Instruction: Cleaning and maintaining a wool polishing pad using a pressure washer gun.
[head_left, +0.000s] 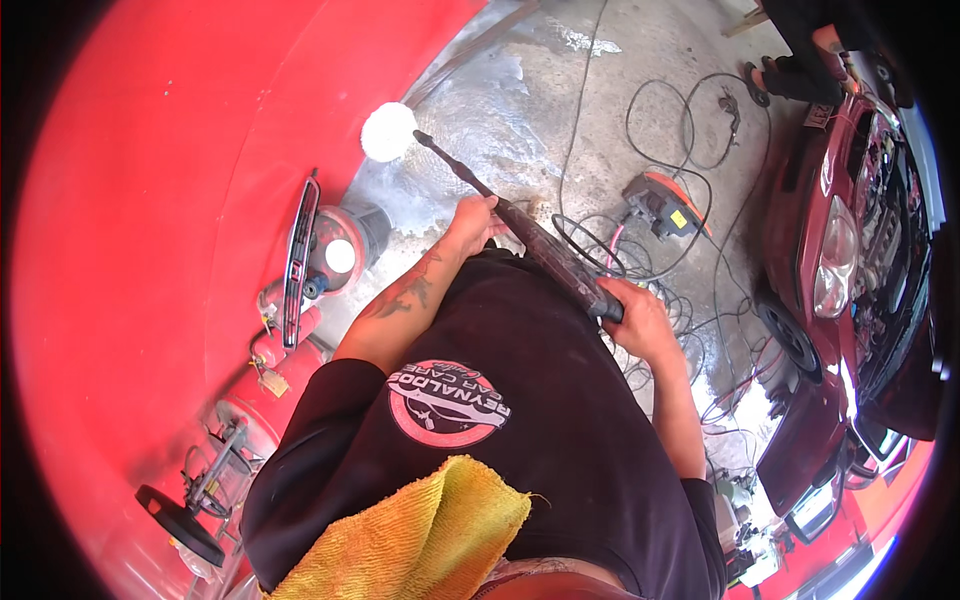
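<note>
A long dark tool (544, 244) with a thin neck slants across in front of me. My left hand (474, 223) is around its middle, near the base of the neck, the fingers partly hidden. At the thick rear end, my right hand (636, 315) grips the tool. The neck's tip is beside a round white pad-like thing (388, 132) with a fuzzy edge; whether the two are joined cannot be told. A yellow towel (420, 536) lies over my dark shirt at the bottom.
Left, a car grille (298, 262) stands by a bucket (367, 236) and a red tank (289, 375), near a red wall (150, 225). Cables (686, 112) and an orange-and-black machine (666, 206) lie on the concrete. Right, a dark red car (806, 202) has its engine bay exposed; a person (806, 71) stands beyond.
</note>
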